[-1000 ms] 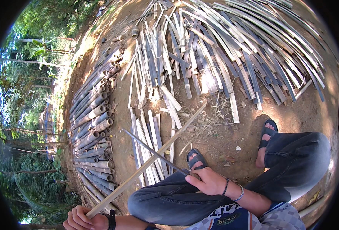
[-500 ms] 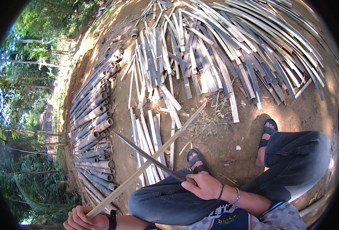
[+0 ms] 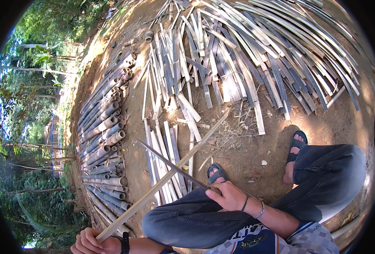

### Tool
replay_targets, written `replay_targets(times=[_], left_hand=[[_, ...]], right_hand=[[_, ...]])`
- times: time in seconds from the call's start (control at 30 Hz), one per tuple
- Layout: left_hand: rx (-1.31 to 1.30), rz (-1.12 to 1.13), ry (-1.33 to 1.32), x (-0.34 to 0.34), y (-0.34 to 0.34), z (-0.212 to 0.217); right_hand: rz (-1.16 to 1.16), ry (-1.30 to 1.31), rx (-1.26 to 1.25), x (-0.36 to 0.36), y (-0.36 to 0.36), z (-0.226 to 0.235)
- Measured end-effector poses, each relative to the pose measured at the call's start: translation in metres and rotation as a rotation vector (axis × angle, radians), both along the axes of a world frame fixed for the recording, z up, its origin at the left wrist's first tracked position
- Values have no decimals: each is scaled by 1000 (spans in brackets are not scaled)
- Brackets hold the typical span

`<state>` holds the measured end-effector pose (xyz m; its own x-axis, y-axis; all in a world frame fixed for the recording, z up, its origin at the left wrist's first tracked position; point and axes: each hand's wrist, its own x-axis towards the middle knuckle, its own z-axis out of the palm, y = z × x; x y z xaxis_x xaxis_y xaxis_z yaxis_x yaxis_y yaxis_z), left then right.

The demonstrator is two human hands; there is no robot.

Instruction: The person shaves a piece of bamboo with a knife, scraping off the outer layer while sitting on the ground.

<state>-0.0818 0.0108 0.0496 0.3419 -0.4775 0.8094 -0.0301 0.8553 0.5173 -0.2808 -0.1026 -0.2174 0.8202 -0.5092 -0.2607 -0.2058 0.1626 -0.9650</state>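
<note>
At the lower left, my left hand [image 3: 95, 242] is closed round the near end of a long pale bamboo strip [image 3: 141, 200]. The strip slants up to the right, its far end over the ground. My right hand [image 3: 229, 195] grips the handle of a long-bladed machete [image 3: 158, 155] above my bent knee. Its dark blade points up and to the left and crosses the strip near the middle, seemingly against it. The handle is mostly hidden in my fingers.
Split bamboo strips [image 3: 238, 55] lie spread over the far ground, and a smaller bundle [image 3: 164, 144] lies nearer. Whole bamboo poles [image 3: 105, 131] are stacked at the left. My sandalled feet [image 3: 296, 146] rest on dirt with shavings [image 3: 238, 122] about.
My right hand and the machete have moved up and slightly right, so the blade crosses the strip farther from my left hand. My left hand and the strip stay nearly still.
</note>
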Motion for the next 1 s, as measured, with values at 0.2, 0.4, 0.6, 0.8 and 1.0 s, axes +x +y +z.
replay_targets(times=[0.2,0.4,0.6,0.8,1.0], left_hand=[[0,33,-3,2,1,-1],[17,-11,-8,-2,0,1],[27,56,13,3,2,0],[44,43,2,-5,0,1],[-40,-81,36,-12,-15,-2]], right_hand=[[-187,-84,25,5,5,-7],[-156,-138,-35,8,3,-20],[-222,-93,-7,14,14,-25],[-220,-98,26,16,2,-37],[-277,-166,-55,18,13,-36]])
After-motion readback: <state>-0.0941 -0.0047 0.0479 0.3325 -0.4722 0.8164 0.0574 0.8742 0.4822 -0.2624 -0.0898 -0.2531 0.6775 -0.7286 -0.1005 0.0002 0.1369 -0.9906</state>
